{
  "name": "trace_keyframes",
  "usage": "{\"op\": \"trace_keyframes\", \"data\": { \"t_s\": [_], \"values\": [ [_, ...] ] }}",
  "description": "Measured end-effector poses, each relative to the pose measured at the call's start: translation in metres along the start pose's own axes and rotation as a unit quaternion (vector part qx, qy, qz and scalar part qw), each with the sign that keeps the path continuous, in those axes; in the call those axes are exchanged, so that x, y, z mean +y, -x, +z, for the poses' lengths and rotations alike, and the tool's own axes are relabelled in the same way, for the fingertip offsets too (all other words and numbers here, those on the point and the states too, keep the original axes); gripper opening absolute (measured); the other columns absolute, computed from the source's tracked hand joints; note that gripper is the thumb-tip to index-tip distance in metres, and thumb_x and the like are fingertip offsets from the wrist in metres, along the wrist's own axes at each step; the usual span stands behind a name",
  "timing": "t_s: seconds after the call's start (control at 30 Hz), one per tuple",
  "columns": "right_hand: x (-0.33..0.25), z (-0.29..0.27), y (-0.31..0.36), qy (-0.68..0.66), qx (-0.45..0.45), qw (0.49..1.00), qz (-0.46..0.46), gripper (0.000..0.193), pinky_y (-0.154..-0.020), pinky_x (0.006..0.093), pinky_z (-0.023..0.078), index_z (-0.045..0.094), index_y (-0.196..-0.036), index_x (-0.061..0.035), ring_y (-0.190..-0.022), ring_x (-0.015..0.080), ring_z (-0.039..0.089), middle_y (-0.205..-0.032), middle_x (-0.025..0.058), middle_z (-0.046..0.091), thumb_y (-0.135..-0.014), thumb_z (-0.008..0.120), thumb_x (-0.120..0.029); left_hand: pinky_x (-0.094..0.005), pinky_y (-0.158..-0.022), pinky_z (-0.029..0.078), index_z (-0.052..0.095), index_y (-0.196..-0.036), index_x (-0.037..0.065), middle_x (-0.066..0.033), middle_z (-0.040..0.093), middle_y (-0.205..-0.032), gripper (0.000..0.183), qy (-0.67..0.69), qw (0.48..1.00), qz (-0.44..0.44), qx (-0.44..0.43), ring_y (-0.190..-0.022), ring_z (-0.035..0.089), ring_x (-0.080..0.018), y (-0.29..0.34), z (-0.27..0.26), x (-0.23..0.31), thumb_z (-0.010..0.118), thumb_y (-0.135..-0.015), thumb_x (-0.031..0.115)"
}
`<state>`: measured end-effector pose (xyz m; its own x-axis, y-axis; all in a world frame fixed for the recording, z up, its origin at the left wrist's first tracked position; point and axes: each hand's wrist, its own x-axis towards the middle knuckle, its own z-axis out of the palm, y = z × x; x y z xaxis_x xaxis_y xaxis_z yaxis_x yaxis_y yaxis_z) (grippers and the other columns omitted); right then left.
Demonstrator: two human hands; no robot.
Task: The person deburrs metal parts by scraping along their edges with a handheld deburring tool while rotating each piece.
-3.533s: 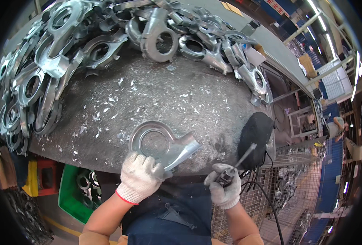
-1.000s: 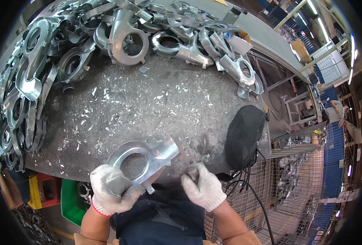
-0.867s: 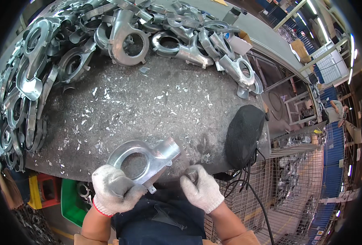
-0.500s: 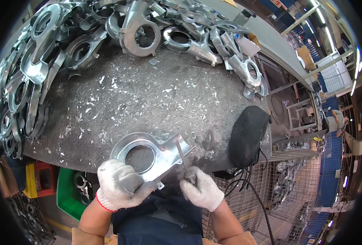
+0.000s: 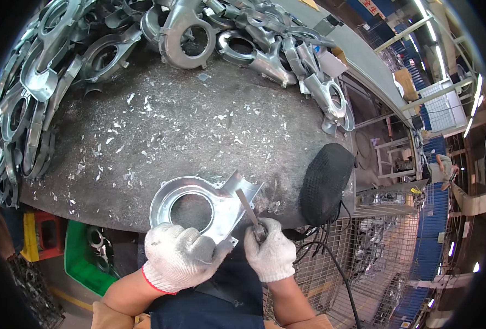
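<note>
My left hand (image 5: 178, 257), in a white knit glove, grips the near rim of a silvery metal casting (image 5: 213, 198) with a round hole and a flared neck. The casting lies flat at the front edge of the grey worktable (image 5: 171, 126). My right hand (image 5: 270, 253), gloved too, holds a thin metal file (image 5: 247, 204). The file slants up and left across the casting's neck and touches it.
Many similar castings (image 5: 182, 33) are heaped along the far and left edges of the table. Metal shavings cover the tabletop. A black mesh-covered object (image 5: 325, 181) with a cable sits at the right edge. A green bin (image 5: 84, 263) stands below on the left.
The casting was tilted up off the table and now lies flatter near the front edge. My right hand brought the file onto its neck.
</note>
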<state>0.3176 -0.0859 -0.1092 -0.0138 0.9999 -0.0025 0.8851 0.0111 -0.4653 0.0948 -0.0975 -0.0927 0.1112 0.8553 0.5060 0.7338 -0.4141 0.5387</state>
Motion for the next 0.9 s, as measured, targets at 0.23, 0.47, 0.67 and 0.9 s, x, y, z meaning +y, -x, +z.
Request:
{"op": "trace_keyframes", "data": {
  "t_s": [0.23, 0.47, 0.67, 0.9],
  "values": [
    [0.002, -0.006, -0.006, -0.013, -0.013, 0.999, 0.047, 0.034, -0.073, 0.0444, 0.063, 0.071, -0.117, -0.0070, -0.080, 0.0378, 0.079, -0.089, 0.0170, 0.079, -0.097, 0.081, -0.031, -0.0391, -0.045, 0.035, 0.053, -0.061, 0.019, 0.0011, 0.043, -0.057, 0.048, 0.012, 1.000, -0.015, -0.021, -0.045, 0.048, -0.0220, 0.001, -0.009, -0.003, 0.096, -0.080, 0.031],
    [0.033, -0.040, -0.027, -0.340, -0.494, 0.789, 0.132, 0.025, -0.072, 0.0413, 0.061, 0.068, -0.117, -0.0030, -0.080, 0.0214, 0.078, -0.091, 0.0066, 0.080, -0.099, 0.076, -0.019, -0.0422, -0.046, 0.035, 0.060, -0.057, 0.015, -0.0038, 0.046, -0.053, 0.041, 0.043, 0.999, -0.022, -0.015, -0.042, 0.049, -0.0285, -0.002, -0.018, -0.011, 0.096, -0.076, 0.021],
    [0.002, -0.021, -0.007, -0.071, -0.171, 0.982, 0.030, 0.029, -0.080, 0.0432, 0.062, 0.071, -0.114, -0.0058, -0.086, 0.0345, 0.080, -0.091, 0.0149, 0.079, -0.096, 0.080, -0.027, -0.0416, -0.047, 0.038, 0.063, -0.060, 0.014, -0.0051, 0.052, -0.055, 0.036, 0.075, 0.996, -0.049, -0.002, -0.045, 0.051, -0.0291, -0.007, -0.019, -0.009, 0.095, -0.077, 0.017],
    [-0.015, -0.036, -0.007, 0.001, -0.223, 0.974, -0.046, 0.039, -0.075, 0.0496, 0.065, 0.069, -0.117, -0.0089, -0.081, 0.0421, 0.080, -0.085, 0.0169, 0.079, -0.098, 0.077, -0.042, -0.0404, -0.046, 0.040, 0.063, -0.060, 0.015, -0.0024, 0.052, -0.055, 0.039, 0.053, 0.998, -0.023, -0.018, -0.044, 0.055, -0.0256, -0.018, -0.028, -0.013, 0.096, -0.079, 0.025]
  ]
}}
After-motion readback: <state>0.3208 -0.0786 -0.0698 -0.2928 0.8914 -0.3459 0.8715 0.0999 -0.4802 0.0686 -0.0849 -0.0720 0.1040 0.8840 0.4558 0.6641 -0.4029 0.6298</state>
